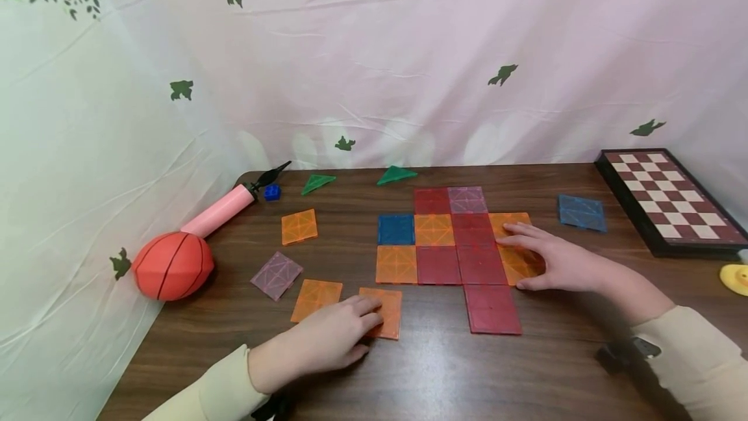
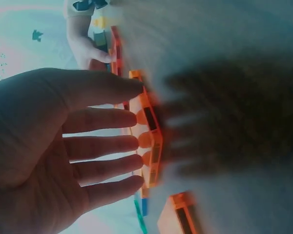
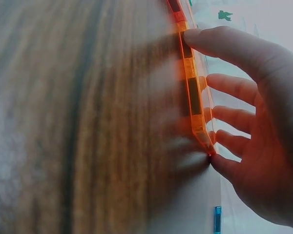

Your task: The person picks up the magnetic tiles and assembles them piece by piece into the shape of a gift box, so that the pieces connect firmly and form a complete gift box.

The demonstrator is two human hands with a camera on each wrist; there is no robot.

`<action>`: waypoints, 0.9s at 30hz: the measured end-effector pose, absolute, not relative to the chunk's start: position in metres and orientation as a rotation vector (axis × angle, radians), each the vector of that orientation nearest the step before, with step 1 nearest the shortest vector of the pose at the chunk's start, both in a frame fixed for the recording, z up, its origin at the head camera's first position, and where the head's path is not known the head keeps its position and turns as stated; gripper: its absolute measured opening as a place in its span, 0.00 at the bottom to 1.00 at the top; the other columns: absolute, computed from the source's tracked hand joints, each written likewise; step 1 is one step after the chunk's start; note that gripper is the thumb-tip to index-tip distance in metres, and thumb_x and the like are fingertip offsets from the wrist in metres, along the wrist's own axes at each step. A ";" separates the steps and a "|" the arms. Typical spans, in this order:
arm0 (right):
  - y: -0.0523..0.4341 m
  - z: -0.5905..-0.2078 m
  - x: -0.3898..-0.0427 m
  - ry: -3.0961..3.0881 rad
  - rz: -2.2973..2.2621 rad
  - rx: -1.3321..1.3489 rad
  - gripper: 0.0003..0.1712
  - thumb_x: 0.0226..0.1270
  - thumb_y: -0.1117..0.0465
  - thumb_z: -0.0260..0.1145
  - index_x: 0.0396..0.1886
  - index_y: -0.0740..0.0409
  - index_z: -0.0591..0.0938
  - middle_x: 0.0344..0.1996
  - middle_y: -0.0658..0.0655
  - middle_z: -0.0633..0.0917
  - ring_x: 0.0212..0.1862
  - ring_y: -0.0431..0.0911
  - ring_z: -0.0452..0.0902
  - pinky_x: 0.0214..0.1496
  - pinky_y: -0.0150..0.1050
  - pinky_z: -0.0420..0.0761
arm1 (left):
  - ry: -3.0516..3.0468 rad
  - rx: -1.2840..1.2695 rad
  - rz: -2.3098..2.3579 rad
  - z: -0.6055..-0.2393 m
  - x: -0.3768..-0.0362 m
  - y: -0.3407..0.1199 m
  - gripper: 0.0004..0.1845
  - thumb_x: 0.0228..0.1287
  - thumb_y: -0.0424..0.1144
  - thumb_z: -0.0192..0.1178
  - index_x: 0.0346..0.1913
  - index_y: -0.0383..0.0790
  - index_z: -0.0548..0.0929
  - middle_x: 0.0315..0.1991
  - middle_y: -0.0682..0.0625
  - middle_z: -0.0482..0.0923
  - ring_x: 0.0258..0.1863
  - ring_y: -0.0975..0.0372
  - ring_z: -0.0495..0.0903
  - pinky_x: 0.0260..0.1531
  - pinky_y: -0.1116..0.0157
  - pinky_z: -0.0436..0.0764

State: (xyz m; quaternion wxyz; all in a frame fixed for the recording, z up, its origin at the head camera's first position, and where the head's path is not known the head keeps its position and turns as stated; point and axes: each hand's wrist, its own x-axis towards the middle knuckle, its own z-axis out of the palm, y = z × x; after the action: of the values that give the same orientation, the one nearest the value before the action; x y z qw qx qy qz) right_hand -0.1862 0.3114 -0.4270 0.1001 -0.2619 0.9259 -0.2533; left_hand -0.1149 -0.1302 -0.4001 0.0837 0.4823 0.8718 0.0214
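My left hand (image 1: pixel 330 341) rests its fingertips on an orange square tile (image 1: pixel 391 312) lying flat on the table. Its fingers are fairly straight and slightly spread in the left wrist view. At the right side of a joined patch of see-through red tiles (image 1: pixel 481 265), my right hand (image 1: pixel 555 257) touches two orange tiles, an upper tile (image 1: pixel 510 219) and a lower tile (image 1: pixel 511 269). In the right wrist view its thumb meets the edge of an orange tile (image 3: pixel 194 95), with the other fingers extended over the top. The patch also includes a blue tile (image 1: pixel 396 230) and a purple tile (image 1: pixel 467 200).
Loose on the left lie an orange tile (image 1: pixel 299 227), a purple tile (image 1: pixel 277 275) and another orange tile (image 1: pixel 316 299). Green triangles (image 1: pixel 397 175) lie behind. A red ball (image 1: pixel 173 266) and pink pump (image 1: pixel 221 210) sit left; a blue tile (image 1: pixel 582 212) and checkered board (image 1: pixel 672 197) right.
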 end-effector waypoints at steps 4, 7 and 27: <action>0.312 -0.426 -0.186 2.739 -0.746 -0.767 0.47 0.55 0.44 0.79 0.73 0.53 0.74 0.76 0.67 0.61 0.74 0.69 0.52 0.64 0.73 0.64 | 2.568 1.502 0.073 -0.403 -0.116 -0.121 0.26 0.68 0.40 0.68 0.67 0.40 0.79 0.67 0.45 0.73 0.67 0.55 0.72 0.59 0.63 0.78; 0.313 -0.425 -0.185 2.740 -0.742 -0.772 0.47 0.55 0.44 0.79 0.73 0.52 0.74 0.76 0.67 0.61 0.74 0.70 0.52 0.64 0.73 0.64 | 2.541 1.574 0.092 -0.407 -0.121 -0.110 0.26 0.67 0.39 0.67 0.68 0.41 0.78 0.66 0.45 0.73 0.66 0.56 0.71 0.60 0.65 0.76; 0.304 -0.426 -0.187 2.738 -0.723 -0.768 0.47 0.56 0.41 0.79 0.73 0.51 0.74 0.76 0.66 0.62 0.75 0.69 0.52 0.65 0.72 0.65 | 2.490 1.765 -0.012 -0.414 -0.136 -0.061 0.29 0.69 0.44 0.65 0.70 0.40 0.74 0.68 0.44 0.70 0.68 0.56 0.67 0.65 0.67 0.70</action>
State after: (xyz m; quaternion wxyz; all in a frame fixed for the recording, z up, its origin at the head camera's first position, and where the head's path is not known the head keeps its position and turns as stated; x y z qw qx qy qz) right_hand -0.1867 0.3036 -0.4257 0.1037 -0.2605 0.9281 -0.2450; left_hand -0.1361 -0.0605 -0.4144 0.0445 0.5777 0.8150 -0.0040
